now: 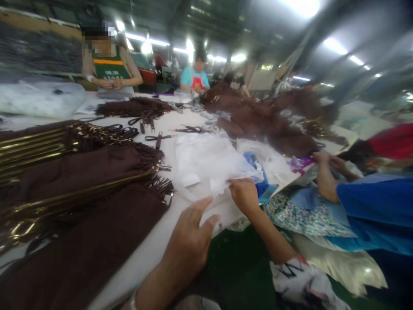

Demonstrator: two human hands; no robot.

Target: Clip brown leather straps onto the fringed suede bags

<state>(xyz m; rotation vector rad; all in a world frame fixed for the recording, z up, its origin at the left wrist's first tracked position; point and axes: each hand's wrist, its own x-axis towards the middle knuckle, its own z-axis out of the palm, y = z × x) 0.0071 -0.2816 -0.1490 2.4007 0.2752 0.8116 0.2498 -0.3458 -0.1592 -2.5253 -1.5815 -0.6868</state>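
Across the table edge lies a pile of thin white, filmy sheets point(206, 157), perhaps plastic bags or tissue; the exact kind is unclear. My right hand point(244, 196) is closed with its fingertips pinching the near right edge of these sheets. My left hand point(193, 234) is held a little nearer to me, thumb and fingers apart, with nothing in it. A blue tape dispenser-like object point(263, 185) sits just beyond my right hand, partly covered by clear film. Left of my hands are stacked dark brown fringed bags point(129, 224) with gold-coloured hardware.
Short brown straps point(158, 138) with buckles lie on the white table point(172, 121). A heap of brown pieces point(258, 122) covers the far right. A co-worker's blue sleeve point(371, 206) and hands are close on the right; other people point(111, 71) stand across the table.
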